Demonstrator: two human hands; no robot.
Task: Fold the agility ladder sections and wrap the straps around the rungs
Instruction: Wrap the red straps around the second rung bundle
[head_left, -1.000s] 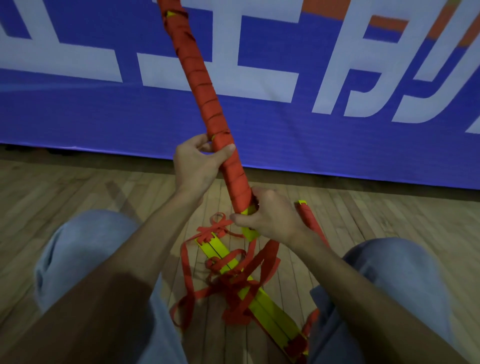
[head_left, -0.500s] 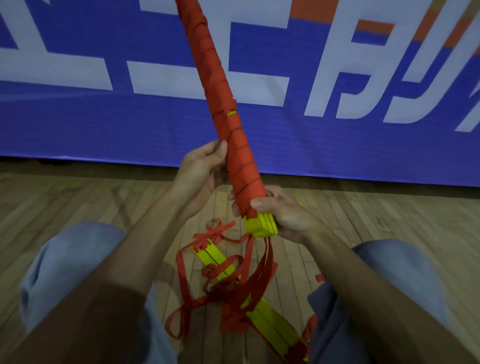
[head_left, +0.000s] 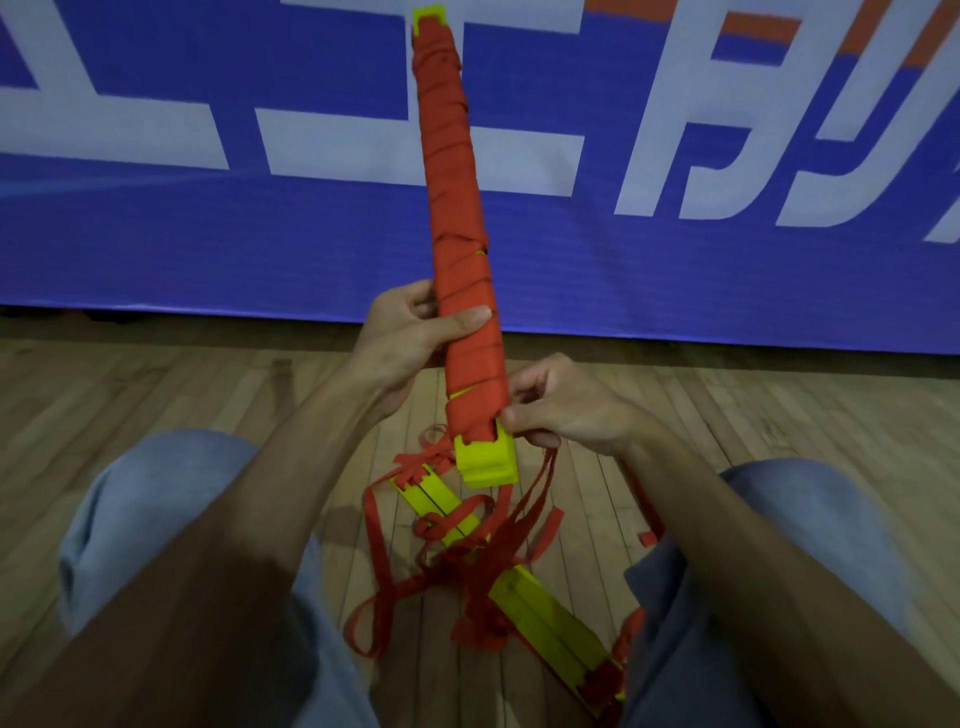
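A long bundle of stacked yellow rungs (head_left: 485, 462) stands nearly upright in front of me, wound almost end to end in red strap (head_left: 452, 171). My left hand (head_left: 410, 338) grips the wrapped bundle around its lower third, thumb across the front. My right hand (head_left: 561, 410) pinches the loose red strap (head_left: 535, 493) at the bundle's lower end, just above the bare yellow tips. On the floor between my knees lie more yellow rungs (head_left: 540, 618) tangled in loose red straps (head_left: 457, 571).
I sit on a wooden plank floor (head_left: 156, 395) with both knees in pale blue trousers (head_left: 130, 519) either side of the ladder. A blue banner with large white characters (head_left: 675, 156) stands along the far edge of the floor.
The bundle has dropped lower in view, so its yellow top end now shows. My left hand shifted its grip and my right hand moved to the right side of the bundle's lower end.
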